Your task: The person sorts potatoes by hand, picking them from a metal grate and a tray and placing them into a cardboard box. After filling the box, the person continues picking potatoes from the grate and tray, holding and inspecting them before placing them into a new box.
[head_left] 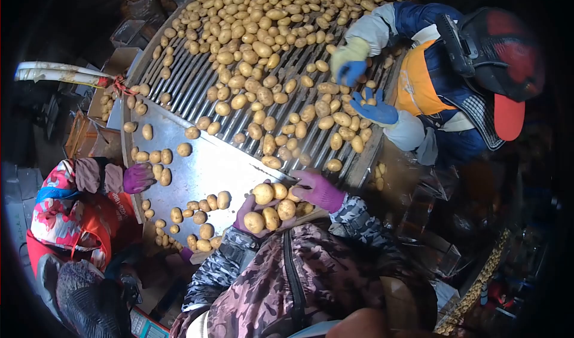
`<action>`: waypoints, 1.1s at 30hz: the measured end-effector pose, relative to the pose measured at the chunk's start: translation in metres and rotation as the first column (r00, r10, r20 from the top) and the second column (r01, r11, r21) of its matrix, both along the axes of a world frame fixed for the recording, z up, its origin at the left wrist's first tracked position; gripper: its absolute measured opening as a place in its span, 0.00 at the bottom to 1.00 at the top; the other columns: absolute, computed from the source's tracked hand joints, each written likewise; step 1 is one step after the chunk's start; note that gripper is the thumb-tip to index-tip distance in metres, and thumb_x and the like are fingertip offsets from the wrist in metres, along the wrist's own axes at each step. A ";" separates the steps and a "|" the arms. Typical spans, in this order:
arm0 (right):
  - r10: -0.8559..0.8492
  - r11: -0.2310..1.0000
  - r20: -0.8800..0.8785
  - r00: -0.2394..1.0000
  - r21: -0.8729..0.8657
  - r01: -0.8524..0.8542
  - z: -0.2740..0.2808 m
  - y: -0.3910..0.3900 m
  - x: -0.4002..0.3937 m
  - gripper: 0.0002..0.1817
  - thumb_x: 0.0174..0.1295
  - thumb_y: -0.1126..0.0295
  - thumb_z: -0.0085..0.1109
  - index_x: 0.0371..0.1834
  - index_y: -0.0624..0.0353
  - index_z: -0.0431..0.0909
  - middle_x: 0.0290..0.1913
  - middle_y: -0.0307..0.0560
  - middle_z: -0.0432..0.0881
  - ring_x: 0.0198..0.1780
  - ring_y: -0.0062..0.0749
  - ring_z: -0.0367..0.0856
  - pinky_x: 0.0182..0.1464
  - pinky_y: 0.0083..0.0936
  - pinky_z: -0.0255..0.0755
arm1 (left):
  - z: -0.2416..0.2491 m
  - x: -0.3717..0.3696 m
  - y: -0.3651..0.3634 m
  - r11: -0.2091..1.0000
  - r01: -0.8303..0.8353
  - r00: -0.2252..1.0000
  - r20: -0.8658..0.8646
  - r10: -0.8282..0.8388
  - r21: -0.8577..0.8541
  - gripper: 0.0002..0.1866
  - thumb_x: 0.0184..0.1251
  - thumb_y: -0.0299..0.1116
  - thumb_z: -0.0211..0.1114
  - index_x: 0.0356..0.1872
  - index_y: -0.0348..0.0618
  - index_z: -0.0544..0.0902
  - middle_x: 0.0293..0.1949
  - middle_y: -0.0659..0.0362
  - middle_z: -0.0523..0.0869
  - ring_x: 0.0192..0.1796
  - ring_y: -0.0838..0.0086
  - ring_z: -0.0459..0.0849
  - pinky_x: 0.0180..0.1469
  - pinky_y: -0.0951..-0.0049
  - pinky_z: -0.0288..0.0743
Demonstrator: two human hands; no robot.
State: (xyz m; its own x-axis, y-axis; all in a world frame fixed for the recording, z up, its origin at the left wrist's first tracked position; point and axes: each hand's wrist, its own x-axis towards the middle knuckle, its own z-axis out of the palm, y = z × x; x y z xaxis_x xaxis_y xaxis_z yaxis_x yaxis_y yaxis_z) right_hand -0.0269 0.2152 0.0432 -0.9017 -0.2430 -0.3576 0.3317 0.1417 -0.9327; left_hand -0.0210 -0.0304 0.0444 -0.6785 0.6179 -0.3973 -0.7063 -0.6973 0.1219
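Several potatoes (271,217) are bunched between my two purple-gloved hands at the near edge of the sorting table, just in front of my camouflage jacket. My left hand (246,208) cups the bunch from the left and below, its fingers mostly hidden by the potatoes. On the other side, my right hand (318,191) curves against the bunch, fingers pointing left over a potato. Beyond my hands lies a shiny metal sheet (206,158), and past it a grate of metal rollers (230,133) carries many loose potatoes.
A large heap of potatoes (263,15) covers the grate's far end. At the right, a co-worker's blue-and-yellow gloves (376,108) are over potatoes. Another co-worker's purple glove (138,178) rests at the sheet's left edge. A white pipe (63,73) juts in at the left.
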 end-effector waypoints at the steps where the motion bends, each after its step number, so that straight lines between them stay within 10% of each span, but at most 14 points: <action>1: -0.019 1.000 -0.040 0.999 0.003 0.019 -0.018 0.000 0.002 0.29 0.72 0.72 0.67 0.74 0.66 0.73 0.60 0.48 0.82 0.59 0.31 0.84 0.61 0.29 0.81 | 0.005 0.000 0.003 1.000 -0.002 1.000 -0.004 0.002 0.004 0.28 0.87 0.48 0.39 0.75 0.41 0.70 0.69 0.47 0.77 0.64 0.59 0.81 0.67 0.63 0.77; 5: -0.025 0.996 -0.190 0.982 0.076 0.040 -0.026 -0.010 0.005 0.23 0.71 0.68 0.65 0.67 0.64 0.80 0.54 0.50 0.83 0.53 0.33 0.84 0.59 0.33 0.79 | -0.008 -0.004 -0.001 0.991 0.032 0.992 -0.123 -0.016 0.128 0.26 0.88 0.47 0.39 0.71 0.42 0.72 0.68 0.48 0.78 0.61 0.64 0.81 0.60 0.68 0.79; 7: -0.021 0.998 -0.193 0.981 0.050 0.031 -0.018 -0.018 0.008 0.23 0.73 0.69 0.61 0.69 0.65 0.77 0.60 0.53 0.82 0.61 0.36 0.82 0.64 0.35 0.76 | 0.020 -0.006 0.004 0.998 0.001 0.994 0.111 0.006 -0.057 0.26 0.87 0.49 0.40 0.68 0.41 0.73 0.66 0.47 0.79 0.57 0.62 0.83 0.55 0.67 0.80; 13: 0.020 0.994 -0.279 0.960 0.113 0.012 -0.002 -0.039 0.018 0.27 0.79 0.71 0.51 0.79 0.67 0.66 0.75 0.57 0.74 0.76 0.41 0.72 0.79 0.33 0.64 | -0.019 0.003 -0.012 0.988 -0.067 0.994 0.100 0.053 0.138 0.28 0.88 0.50 0.40 0.81 0.50 0.64 0.74 0.46 0.72 0.66 0.50 0.77 0.63 0.58 0.77; 19: -0.082 0.994 -0.314 0.946 0.044 0.101 -0.019 -0.040 -0.007 0.19 0.77 0.69 0.59 0.68 0.60 0.78 0.61 0.54 0.85 0.58 0.46 0.87 0.60 0.36 0.81 | -0.020 0.011 -0.035 0.990 -0.137 0.985 0.116 0.131 0.043 0.29 0.89 0.49 0.39 0.83 0.50 0.63 0.76 0.45 0.73 0.71 0.50 0.78 0.68 0.53 0.77; 21: 0.187 0.901 -0.672 0.716 0.407 0.147 -0.011 -0.032 -0.044 0.21 0.70 0.61 0.67 0.62 0.58 0.80 0.55 0.53 0.86 0.52 0.50 0.87 0.52 0.43 0.82 | -0.017 0.013 -0.039 0.955 -0.221 0.942 0.295 0.157 0.199 0.31 0.87 0.54 0.41 0.81 0.50 0.65 0.76 0.44 0.72 0.70 0.49 0.78 0.66 0.51 0.77; 24: 0.459 0.650 -0.480 0.748 0.755 0.086 -0.019 -0.063 -0.071 0.32 0.55 0.38 0.71 0.49 0.53 0.81 0.44 0.47 0.83 0.44 0.51 0.85 0.44 0.49 0.78 | -0.017 0.014 -0.043 0.954 -0.195 0.972 0.172 0.158 0.226 0.31 0.86 0.54 0.42 0.80 0.50 0.66 0.76 0.44 0.71 0.70 0.49 0.77 0.65 0.50 0.76; 25: 0.511 0.464 -0.052 0.858 0.857 -0.224 0.008 -0.075 -0.082 0.16 0.65 0.73 0.57 0.56 0.50 0.82 0.49 0.45 0.82 0.50 0.46 0.85 0.48 0.43 0.80 | -0.019 0.014 -0.043 0.954 -0.185 0.977 0.146 0.154 0.235 0.31 0.86 0.54 0.42 0.80 0.50 0.66 0.76 0.44 0.71 0.70 0.49 0.77 0.65 0.50 0.76; 27: 0.629 0.563 -0.533 0.566 0.814 0.142 -0.056 -0.063 -0.085 0.13 0.64 0.70 0.58 0.52 0.50 0.81 0.46 0.45 0.81 0.42 0.48 0.86 0.41 0.45 0.79 | -0.018 0.013 -0.043 0.952 -0.170 0.984 0.096 0.149 0.256 0.31 0.85 0.55 0.43 0.80 0.50 0.66 0.76 0.45 0.71 0.70 0.49 0.77 0.65 0.50 0.76; 33: 0.594 0.492 -0.322 0.737 0.870 -0.016 -0.029 -0.037 -0.087 0.20 0.61 0.69 0.64 0.59 0.50 0.82 0.46 0.48 0.82 0.45 0.50 0.86 0.42 0.44 0.81 | -0.020 0.012 -0.045 0.942 -0.128 0.992 0.021 0.128 0.310 0.31 0.84 0.55 0.44 0.78 0.50 0.67 0.76 0.45 0.71 0.69 0.49 0.77 0.64 0.50 0.76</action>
State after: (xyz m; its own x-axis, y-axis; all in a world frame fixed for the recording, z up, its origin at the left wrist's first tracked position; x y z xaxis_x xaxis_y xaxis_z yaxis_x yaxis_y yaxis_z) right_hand -0.1137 0.1778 0.0143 -0.9023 -0.4276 -0.0540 -0.3879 0.8603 -0.3307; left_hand -0.0086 -0.0758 0.0244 -0.7601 0.6182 -0.2001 -0.6084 -0.7853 -0.1148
